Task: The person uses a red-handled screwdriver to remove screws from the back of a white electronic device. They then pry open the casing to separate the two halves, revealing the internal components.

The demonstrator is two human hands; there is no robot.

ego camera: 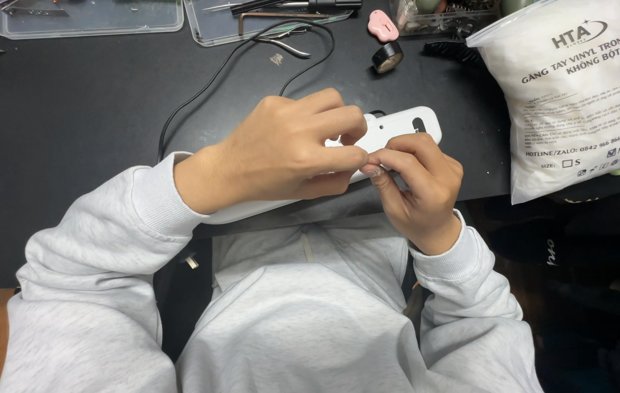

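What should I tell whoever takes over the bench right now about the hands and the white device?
Left hand: closed over the middle of the long white plastic device, holding it at the near edge of the black table.
Right hand: fingertips pinched against the device's underside, meeting the left fingers; whether they grip a small part cannot be seen.
Device: one end with cut-outs sticks out to the right; the rest is hidden by the hands.
Nearby: black cable running back, roll of black tape, pink cutter, clear trays of tools, bag of gloves.
Done and left: the view does not settle either.
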